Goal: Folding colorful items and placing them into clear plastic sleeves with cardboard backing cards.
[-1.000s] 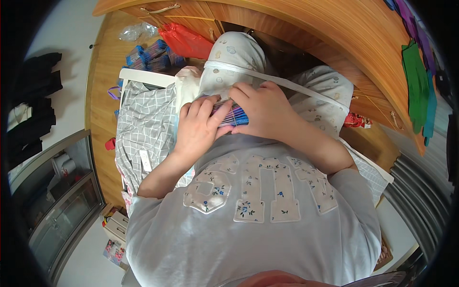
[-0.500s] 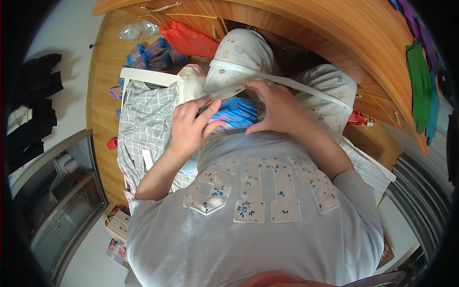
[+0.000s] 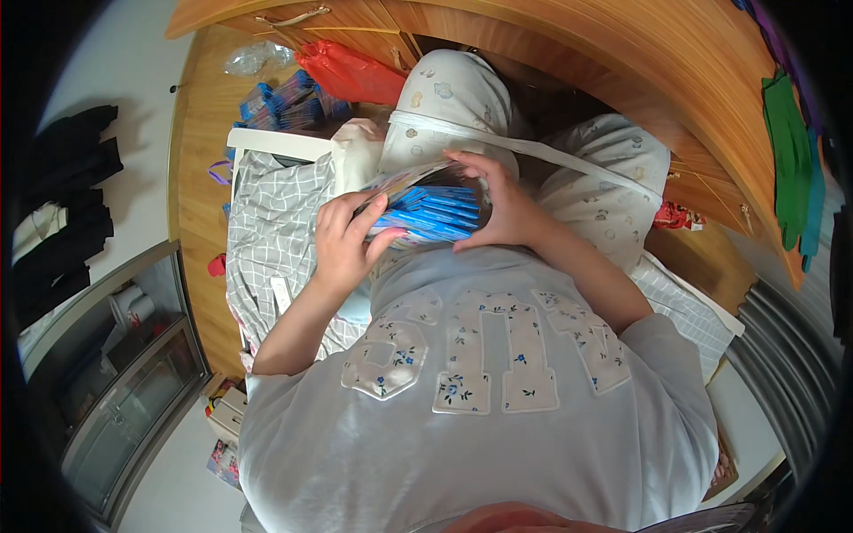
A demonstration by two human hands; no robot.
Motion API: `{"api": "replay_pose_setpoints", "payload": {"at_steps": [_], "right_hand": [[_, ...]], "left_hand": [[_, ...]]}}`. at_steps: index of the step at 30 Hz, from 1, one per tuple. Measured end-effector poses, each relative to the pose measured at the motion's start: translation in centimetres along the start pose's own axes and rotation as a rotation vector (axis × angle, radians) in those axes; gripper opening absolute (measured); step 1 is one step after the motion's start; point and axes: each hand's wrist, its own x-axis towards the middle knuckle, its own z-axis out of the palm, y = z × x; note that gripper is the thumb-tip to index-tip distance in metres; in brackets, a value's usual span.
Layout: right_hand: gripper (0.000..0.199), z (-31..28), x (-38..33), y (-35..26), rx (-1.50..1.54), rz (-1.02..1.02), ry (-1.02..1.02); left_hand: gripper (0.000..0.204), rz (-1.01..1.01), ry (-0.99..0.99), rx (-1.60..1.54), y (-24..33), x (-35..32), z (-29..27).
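Hands [image 3: 342, 244] [image 3: 498, 209] grip blue packets [image 3: 431, 213] above grey checked cloth [image 3: 267, 231], wooden cabinets [image 3: 569, 44] behind

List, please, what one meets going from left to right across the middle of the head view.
Black clothes → grey checked cloth → left hand → stack of blue packets → right hand → red wrapper → green cloth.

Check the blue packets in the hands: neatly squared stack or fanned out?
Fanned out. The blue packets splay in staggered layers between the left hand and right hand, edges offset.
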Motion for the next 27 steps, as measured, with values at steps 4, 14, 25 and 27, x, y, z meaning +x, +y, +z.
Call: {"api": "replay_pose_setpoints", "payload": {"at_steps": [4,14,25,27], "right_hand": [[0.120,0.6,-0.2,0.0,0.086,0.009,0.026],[0.121,1.1,-0.9,0.7,0.121,0.030,-0.032],[0.131,3.3,-1.3,1.8,0.179,0.024,0.007],[0.133,2.3,-1.6,0.9,0.200,0.126,-0.065]], "left_hand": [[0.072,-0.030,0.015,-0.011,-0.4,-0.6,0.1],[0.076,-0.028,-0.036,-0.040,-0.5,-0.5,-0.3],[0.077,-0.083,0.048,-0.140,-0.9,-1.5,0.0],[0.077,-0.052,0.043,-0.146,-0.7,-1.4,-0.1]]}}
